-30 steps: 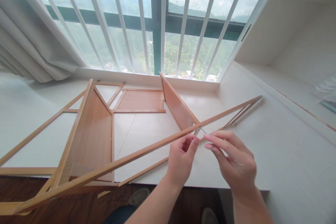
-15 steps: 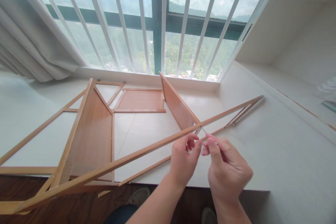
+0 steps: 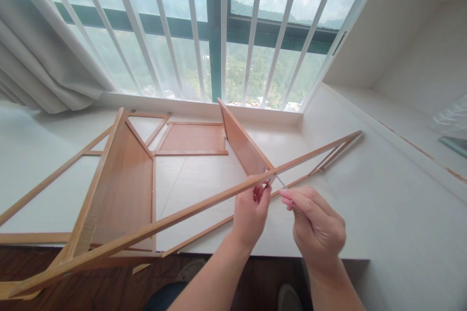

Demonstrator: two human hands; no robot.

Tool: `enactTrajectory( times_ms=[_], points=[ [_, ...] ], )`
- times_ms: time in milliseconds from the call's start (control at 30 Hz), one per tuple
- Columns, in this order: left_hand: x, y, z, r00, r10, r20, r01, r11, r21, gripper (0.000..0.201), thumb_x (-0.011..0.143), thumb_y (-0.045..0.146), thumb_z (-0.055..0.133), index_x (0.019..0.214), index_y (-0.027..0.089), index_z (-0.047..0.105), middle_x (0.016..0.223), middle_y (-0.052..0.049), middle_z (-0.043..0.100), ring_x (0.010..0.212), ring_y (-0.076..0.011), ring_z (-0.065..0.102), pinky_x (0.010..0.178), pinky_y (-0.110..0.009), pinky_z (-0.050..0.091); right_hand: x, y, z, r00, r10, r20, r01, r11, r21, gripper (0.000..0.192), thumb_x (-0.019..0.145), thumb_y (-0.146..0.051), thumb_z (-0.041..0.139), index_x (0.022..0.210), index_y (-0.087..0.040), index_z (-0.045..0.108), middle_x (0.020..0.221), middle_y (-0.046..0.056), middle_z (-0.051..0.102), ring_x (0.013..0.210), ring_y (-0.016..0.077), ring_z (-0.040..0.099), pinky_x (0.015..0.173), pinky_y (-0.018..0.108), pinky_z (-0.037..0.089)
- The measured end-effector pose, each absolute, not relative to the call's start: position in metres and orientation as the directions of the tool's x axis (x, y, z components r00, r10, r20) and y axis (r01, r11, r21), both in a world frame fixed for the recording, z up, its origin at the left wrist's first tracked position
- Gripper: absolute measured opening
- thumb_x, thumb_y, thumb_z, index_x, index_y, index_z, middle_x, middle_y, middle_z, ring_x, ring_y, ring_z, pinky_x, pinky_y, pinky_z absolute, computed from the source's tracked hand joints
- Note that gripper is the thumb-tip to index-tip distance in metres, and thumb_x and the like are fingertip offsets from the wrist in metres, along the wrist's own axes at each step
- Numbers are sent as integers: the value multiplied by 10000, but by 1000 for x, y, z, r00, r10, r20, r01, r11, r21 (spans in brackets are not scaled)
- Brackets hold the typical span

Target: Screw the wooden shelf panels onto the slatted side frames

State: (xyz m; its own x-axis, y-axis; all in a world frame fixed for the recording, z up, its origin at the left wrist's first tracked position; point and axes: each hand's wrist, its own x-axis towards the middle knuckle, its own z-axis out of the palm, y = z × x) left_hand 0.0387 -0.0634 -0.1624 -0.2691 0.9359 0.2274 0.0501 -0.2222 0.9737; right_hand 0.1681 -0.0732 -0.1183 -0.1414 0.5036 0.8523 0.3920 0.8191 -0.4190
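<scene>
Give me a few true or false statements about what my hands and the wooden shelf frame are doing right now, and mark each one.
1. The left hand grips the long light-brown wooden rail. True.
2. The right hand holds a hammer. False: it pinches a thin silver metal tool.
3. The tool's tip points at the joint where the upright brown wooden panel meets the rail. True.
4. The wooden shelf frame lies on a dark carpet. False: it rests on the white window-side counter.
5. The grey curtain hangs at the right. False: at the left.
</scene>
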Motion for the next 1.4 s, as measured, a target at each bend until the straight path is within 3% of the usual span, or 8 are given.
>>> enactTrajectory(
  times_ms=[133, 400, 467, 600, 800, 900, 1067, 1400],
  points=[
    [38, -65, -161, -251, 943, 220, 77, -208, 975, 140, 922, 338, 623, 936, 209, 674, 676, 22, 586, 632, -135, 510, 659, -258, 387, 174, -72, -117, -214, 504, 836, 377, 833, -406, 488, 906, 56, 589, 1248, -268, 718, 922, 47, 703, 828, 160, 649, 688, 307, 559],
    [36, -64, -158, -256, 942, 219, 94, -202, 975, 167, 921, 357, 626, 931, 202, 688, 669, 21, 589, 621, -138, 517, 652, -262, 395, 169, -79, -113, -91, 476, 875, 361, 834, -416, 244, 931, -55, 614, 1058, -223, 737, 856, 45, 707, 767, 179, 654, 661, 328, 531],
    [36, -64, -159, -249, 945, 212, 103, -192, 976, 202, 932, 388, 619, 938, 198, 686, 669, 21, 581, 620, -137, 512, 649, -263, 398, 169, -76, -116, 35, 516, 856, 328, 803, -498, 140, 966, -133, 594, 923, -199, 709, 794, 36, 671, 724, 169, 633, 642, 315, 509],
    [33, -65, -160, -268, 934, 236, 78, -223, 972, 253, 963, 424, 569, 959, 194, 674, 761, -12, 622, 698, -155, 552, 700, -275, 428, 172, -60, -139, 244, 771, 588, 139, 572, -808, 318, 1040, -337, 494, 813, -173, 644, 812, 33, 647, 651, 133, 590, 602, 274, 499],
    [34, -62, -175, -328, 903, 276, 147, -240, 960, 399, 927, 269, 559, 1324, 230, 543, 1357, -114, 576, 1255, -260, 540, 974, -377, 458, 167, -44, -179, 5, 965, 264, 158, 259, -953, 433, 1034, -502, 458, 1118, -162, 712, 1091, 108, 742, 1023, 218, 686, 909, 357, 549],
    [38, -60, -182, -224, 953, 204, 217, -155, 964, 617, 862, 157, 540, 1465, 220, 427, 1522, -146, 471, 1423, -295, 425, 1139, -483, 373, 161, -46, -182, -125, 969, 213, 268, 240, -933, 448, 1044, -520, 422, 1080, -177, 709, 987, 65, 737, 938, 198, 677, 877, 316, 522],
    [38, -57, -188, -132, 988, 75, 265, -38, 963, 674, 813, 101, 537, 1472, 185, 420, 1503, -182, 490, 1472, -309, 389, 1227, -512, 284, 159, -46, -181, -140, 972, 189, 298, 224, -928, 475, 1029, -560, 419, 821, -186, 624, 689, -14, 606, 688, 165, 578, 707, 271, 481],
    [23, -53, -203, -21, 981, 192, 412, -166, 896, 533, 900, 138, 489, 1428, 206, 454, 1406, -149, 561, 1340, -252, 517, 1172, -486, 389, 162, -38, -182, -157, 984, 78, 254, 117, -960, 447, 1026, -546, 412, 844, -199, 626, 833, 20, 668, 839, 191, 601, 779, 281, 429]
  ],
)
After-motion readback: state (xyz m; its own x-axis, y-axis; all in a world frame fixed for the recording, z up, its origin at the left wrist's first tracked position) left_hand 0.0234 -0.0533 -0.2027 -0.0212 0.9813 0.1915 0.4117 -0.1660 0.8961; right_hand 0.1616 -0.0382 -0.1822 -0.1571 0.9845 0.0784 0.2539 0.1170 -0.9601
